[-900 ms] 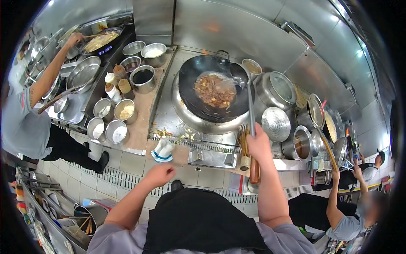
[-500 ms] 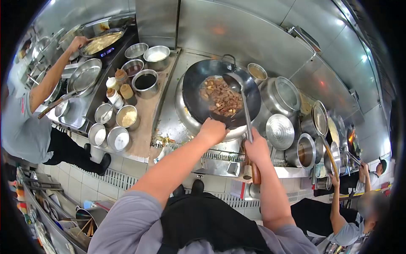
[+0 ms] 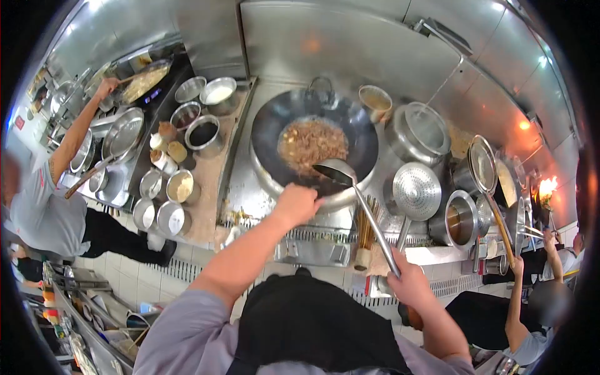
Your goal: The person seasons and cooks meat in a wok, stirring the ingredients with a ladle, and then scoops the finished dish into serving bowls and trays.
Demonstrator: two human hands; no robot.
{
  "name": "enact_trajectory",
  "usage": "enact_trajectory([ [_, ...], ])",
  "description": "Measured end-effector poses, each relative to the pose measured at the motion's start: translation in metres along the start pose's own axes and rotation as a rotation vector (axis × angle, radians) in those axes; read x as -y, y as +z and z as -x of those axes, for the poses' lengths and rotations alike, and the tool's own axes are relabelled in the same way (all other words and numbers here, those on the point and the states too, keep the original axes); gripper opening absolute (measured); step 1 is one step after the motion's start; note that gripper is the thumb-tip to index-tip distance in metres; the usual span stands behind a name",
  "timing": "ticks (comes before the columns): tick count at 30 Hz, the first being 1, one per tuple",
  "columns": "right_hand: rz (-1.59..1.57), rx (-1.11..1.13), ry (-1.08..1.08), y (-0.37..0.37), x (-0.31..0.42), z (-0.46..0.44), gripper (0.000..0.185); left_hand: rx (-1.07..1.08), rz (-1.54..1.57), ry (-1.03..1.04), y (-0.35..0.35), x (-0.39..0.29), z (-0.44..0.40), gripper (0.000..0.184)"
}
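A large dark wok (image 3: 265, 134) sits on the burner, with browned, sliced meat-like food (image 3: 315, 140) pooled at its bottom. My left hand (image 3: 297, 203) is closed at the wok's near rim; its fingers hide the part they grip, probably the near handle. My right hand (image 3: 409, 287) is wrapped around the end of a long metal ladle (image 3: 377, 231). The ladle's bowl hangs over the near right side of the wok, beside the food. A perforated skimmer (image 3: 417, 190) rests to the right, its handle running down near my right hand.
Seasoning pots (image 3: 204, 132) and squeeze bottles (image 3: 164, 161) stand left. A bamboo brush (image 3: 367, 228) is at the stove's front edge. Right are a lidded pot (image 3: 425, 134) and a pot of brown liquid (image 3: 459, 219). Co-workers cook on both sides; a flame (image 3: 547, 187) flares far right.
My right hand has moved down and right, drawing the ladle from the food toward the near rim. The food looks more spread out. A flame has risen at far right.
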State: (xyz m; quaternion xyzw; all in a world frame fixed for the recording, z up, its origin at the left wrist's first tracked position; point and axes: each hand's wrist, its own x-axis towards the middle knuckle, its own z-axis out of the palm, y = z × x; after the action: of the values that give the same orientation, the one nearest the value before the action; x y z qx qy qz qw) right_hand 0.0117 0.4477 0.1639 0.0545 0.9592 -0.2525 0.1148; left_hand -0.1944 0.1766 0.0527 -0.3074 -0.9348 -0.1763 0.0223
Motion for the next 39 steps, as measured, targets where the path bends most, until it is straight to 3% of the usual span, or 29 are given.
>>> enact_trajectory([
  [3,-0.008,0.236,0.023,-0.012,0.001,-0.034,0.069,0.002,-0.002,-0.028,0.005,0.006,-0.004,0.041],
  [7,0.173,0.073,-0.059,0.01,-0.002,-0.087,0.071,-0.069,0.011,-0.016,0.004,-0.001,0.0,0.043],
  [10,0.076,-0.057,-0.052,0.018,0.007,-0.083,0.07,0.028,0.014,-0.025,0.004,0.012,-0.007,0.042],
  [12,-0.049,-0.124,-0.045,0.015,0.009,-0.066,0.069,-0.017,-0.024,-0.014,0.006,0.011,-0.004,0.041],
  [14,-0.064,-0.131,-0.04,0.015,-0.003,-0.054,0.069,-0.095,0.0,0.009,0.005,0.004,0.001,0.041],
  [18,0.082,-0.068,-0.015,0.017,-0.029,-0.052,0.067,-0.012,0.023,-0.02,0.0,0.004,-0.002,0.042],
  [22,-0.136,-0.169,-0.142,0.024,-0.023,-0.064,0.063,-0.025,0.02,-0.012,-0.007,-0.001,0.003,0.043],
  [23,-0.566,-0.018,-0.057,0.022,-0.019,-0.074,0.062,0.094,0.011,-0.071,-0.009,-0.001,0.001,0.035],
  [24,-0.78,0.065,-0.035,0.028,-0.019,-0.088,0.059,0.088,0.01,-0.089,-0.01,-0.001,0.004,0.035],
  [25,-0.99,0.145,0.005,0.033,-0.019,-0.103,0.056,-0.062,0.08,-0.034,-0.01,-0.001,0.01,0.031],
  [26,-0.984,0.163,-0.004,0.053,-0.022,-0.117,0.056,-0.217,0.146,0.021,-0.011,0.0,0.016,0.03],
  [28,-0.004,-0.574,-0.268,0.08,0.01,-0.132,0.046,-0.288,0.118,0.04,-0.028,-0.006,0.041,0.034],
  [29,-0.549,-0.271,-0.108,0.063,0.034,-0.129,0.04,-0.385,0.128,0.07,-0.038,-0.008,0.055,0.034],
  [30,-0.764,-0.034,-0.036,0.057,0.038,-0.139,0.039,-0.476,0.137,0.101,-0.044,-0.007,0.071,0.033],
  [33,-0.856,0.105,-0.078,0.046,0.104,-0.144,0.03,-0.358,0.237,-0.02,-0.043,0.007,0.134,0.033],
  [35,-1.05,0.314,-0.118,0.052,0.143,-0.159,0.016,-0.203,0.292,-0.12,-0.036,0.022,0.179,0.029],
  [39,-0.913,0.438,-0.213,0.095,0.228,-0.202,0.019,-0.035,0.372,-0.29,-0.048,0.051,0.256,0.021],
])
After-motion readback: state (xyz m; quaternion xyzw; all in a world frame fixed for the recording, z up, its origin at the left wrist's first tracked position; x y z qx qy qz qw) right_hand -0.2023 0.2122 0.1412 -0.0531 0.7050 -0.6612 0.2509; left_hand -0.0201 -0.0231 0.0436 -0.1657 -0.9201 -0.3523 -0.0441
